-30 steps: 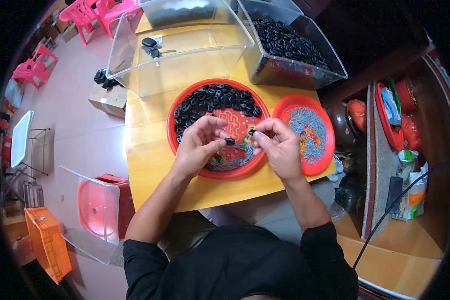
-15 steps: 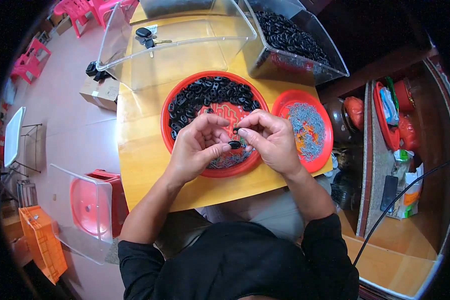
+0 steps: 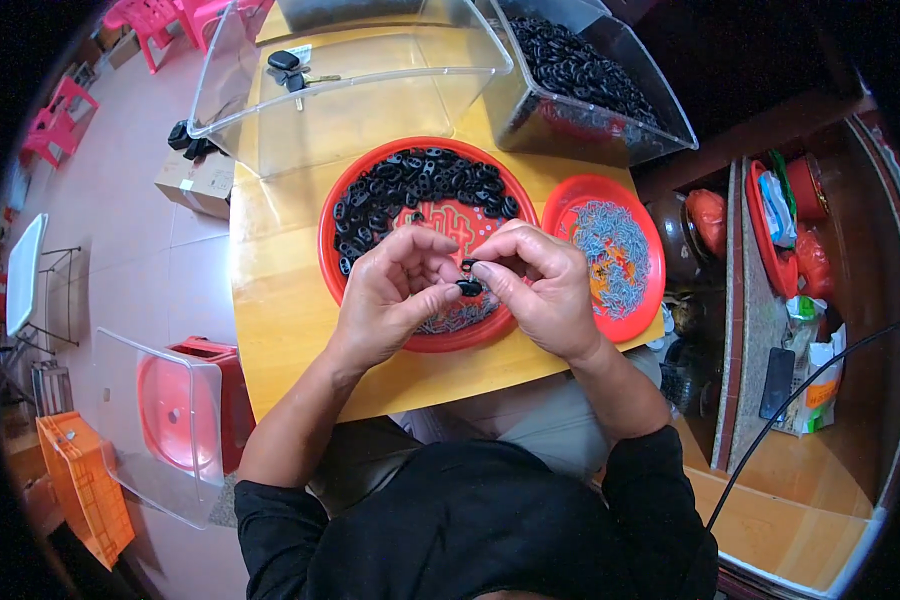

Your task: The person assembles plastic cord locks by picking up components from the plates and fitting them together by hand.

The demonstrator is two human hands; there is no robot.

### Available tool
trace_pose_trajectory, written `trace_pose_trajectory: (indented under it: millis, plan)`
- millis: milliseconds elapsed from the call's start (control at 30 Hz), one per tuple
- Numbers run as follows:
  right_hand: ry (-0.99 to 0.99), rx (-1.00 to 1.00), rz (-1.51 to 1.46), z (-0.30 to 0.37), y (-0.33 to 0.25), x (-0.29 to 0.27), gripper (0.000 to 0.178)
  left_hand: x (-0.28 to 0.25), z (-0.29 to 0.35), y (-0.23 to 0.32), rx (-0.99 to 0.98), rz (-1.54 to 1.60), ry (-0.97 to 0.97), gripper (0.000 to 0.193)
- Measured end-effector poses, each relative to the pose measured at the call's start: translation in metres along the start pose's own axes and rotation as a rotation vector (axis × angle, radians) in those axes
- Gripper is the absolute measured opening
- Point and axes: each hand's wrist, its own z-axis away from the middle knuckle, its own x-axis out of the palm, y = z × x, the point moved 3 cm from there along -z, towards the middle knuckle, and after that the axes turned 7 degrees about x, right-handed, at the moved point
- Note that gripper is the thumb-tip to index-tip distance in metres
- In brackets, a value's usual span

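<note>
Above a round red tray (image 3: 422,345), my left hand (image 3: 390,300) pinches a small black oval plastic piece (image 3: 469,288) between thumb and fingertips. Close beside it, my right hand (image 3: 542,290) grips a small black plastic part (image 3: 467,265) by its thumb and forefinger. The two parts nearly meet; whether they touch I cannot tell. Many loose black oval pieces with holes (image 3: 425,178) crowd the tray's far and left sides. Small grey metal pins or screws (image 3: 460,318) lie at its near side, partly hidden under my hands.
A second red tray (image 3: 654,290) on the right holds many small grey pins. Behind stand a clear plastic bin (image 3: 350,95) with keys (image 3: 295,80) near it, and another clear bin (image 3: 515,125) full of black pieces. A red stool (image 3: 175,410) is at the left.
My right hand has brought its small part slightly down and left, closer to the oval piece. My left hand stays nearly in place; the whole view shifts a little.
</note>
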Motion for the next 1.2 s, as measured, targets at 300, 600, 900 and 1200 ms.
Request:
trace_pose_trajectory:
  millis: [300,600,900,1200]
  plan:
    - [0.022,0.031,0.004,0.0016,0.0013,0.0028,0.006,-0.0009,0.0002,-0.0017,-0.015,0.036,0.023,0.032]
    - [-0.02,0.096,0.031,0.0037,0.0033,0.0045,0.003,-0.0028,-0.0014,-0.0027,-0.056,0.081,0.049,0.03]
    - [-0.149,-0.02,0.077,0.0056,-0.0025,0.0039,0.028,-0.0055,-0.0032,-0.0068,-0.102,0.227,0.044,0.029]
    - [-0.127,-0.218,0.254,0.0078,0.0004,0.0089,0.034,-0.004,-0.0024,-0.0086,-0.158,0.296,0.04,0.027]
